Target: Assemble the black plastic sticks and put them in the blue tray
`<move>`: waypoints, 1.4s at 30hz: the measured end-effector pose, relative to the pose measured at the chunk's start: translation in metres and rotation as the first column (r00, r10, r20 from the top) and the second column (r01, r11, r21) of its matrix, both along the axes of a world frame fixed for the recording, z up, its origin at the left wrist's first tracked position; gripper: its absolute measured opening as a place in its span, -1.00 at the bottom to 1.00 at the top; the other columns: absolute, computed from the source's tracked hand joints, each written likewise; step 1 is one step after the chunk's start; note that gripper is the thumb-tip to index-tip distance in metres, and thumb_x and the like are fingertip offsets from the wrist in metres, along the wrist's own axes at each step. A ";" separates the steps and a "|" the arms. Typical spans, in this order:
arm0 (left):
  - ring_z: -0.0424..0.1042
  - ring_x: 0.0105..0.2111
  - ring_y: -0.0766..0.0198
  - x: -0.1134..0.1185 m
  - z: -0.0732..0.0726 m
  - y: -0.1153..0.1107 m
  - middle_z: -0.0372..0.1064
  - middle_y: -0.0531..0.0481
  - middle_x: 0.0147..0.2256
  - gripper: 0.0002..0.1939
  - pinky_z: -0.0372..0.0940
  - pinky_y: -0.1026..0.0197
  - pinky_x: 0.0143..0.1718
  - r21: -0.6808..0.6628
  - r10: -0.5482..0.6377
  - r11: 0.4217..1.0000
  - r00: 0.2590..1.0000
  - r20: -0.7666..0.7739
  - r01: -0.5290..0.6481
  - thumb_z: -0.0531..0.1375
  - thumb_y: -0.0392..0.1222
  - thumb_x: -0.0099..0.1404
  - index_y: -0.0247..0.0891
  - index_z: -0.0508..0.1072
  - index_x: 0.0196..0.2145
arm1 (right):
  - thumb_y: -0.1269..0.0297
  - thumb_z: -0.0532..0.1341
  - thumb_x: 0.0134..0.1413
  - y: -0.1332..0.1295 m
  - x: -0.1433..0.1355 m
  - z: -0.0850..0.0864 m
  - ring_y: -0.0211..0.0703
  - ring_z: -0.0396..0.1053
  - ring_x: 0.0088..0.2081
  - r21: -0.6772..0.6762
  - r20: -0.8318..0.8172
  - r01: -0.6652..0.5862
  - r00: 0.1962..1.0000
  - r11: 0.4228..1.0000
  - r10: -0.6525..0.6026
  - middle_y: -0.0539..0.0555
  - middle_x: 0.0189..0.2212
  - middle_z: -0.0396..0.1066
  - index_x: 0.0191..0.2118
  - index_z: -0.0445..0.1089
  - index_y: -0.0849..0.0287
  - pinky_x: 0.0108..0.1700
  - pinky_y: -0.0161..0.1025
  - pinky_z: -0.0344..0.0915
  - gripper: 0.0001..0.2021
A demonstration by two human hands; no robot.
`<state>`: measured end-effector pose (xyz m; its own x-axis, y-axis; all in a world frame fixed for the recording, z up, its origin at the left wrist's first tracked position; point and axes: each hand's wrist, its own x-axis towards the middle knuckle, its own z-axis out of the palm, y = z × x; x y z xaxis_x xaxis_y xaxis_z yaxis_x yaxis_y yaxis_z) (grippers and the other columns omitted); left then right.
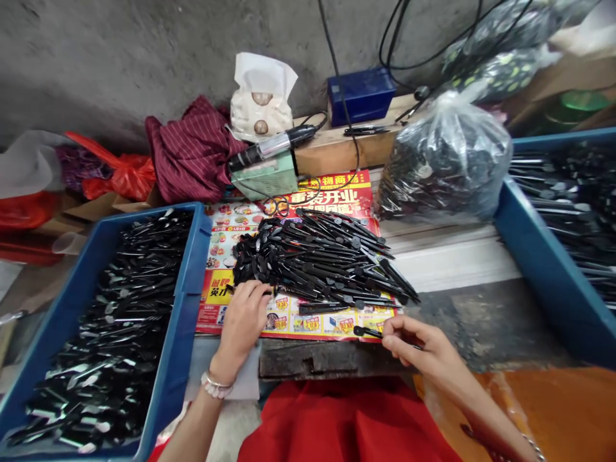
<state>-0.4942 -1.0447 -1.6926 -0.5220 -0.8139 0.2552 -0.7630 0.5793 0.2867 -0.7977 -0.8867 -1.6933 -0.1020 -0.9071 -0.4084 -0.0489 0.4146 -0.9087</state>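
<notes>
My right hand (414, 341) is at the front edge of the bench. Its fingers pinch a thin black stick with a flat round end (366, 332), which points left. My left hand (246, 312) rests palm down at the near left side of a heap, fingers curled together. A small dark piece shows at its fingertips, partly hidden. The heap has small black leaf-shaped pieces (250, 253) on the left and long black sticks (332, 260) with rounded ends on the right. Printed red and yellow paper (212, 314) lies underneath.
Blue crates flank me: a left crate (185, 314) and a right crate (534, 250), both full of black sticks. Behind the heap are a filled clear bag (447, 160), an electric screwdriver (269, 147) on a green box (269, 179), a blue box (360, 96) and hanging cables (337, 64).
</notes>
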 end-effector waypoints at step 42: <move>0.49 -0.34 0.27 -0.087 0.029 0.018 0.55 -0.06 -0.36 -0.86 0.36 0.28 -0.25 0.781 0.497 0.525 0.623 -0.603 0.337 0.34 -0.25 0.06 -0.31 0.49 -0.39 | 0.33 0.12 0.21 -0.058 0.048 0.005 -0.13 0.44 -0.30 -0.329 -0.407 -0.246 0.908 0.912 0.099 0.11 -0.33 0.50 -0.16 0.53 0.21 -0.23 -0.24 0.33 -0.76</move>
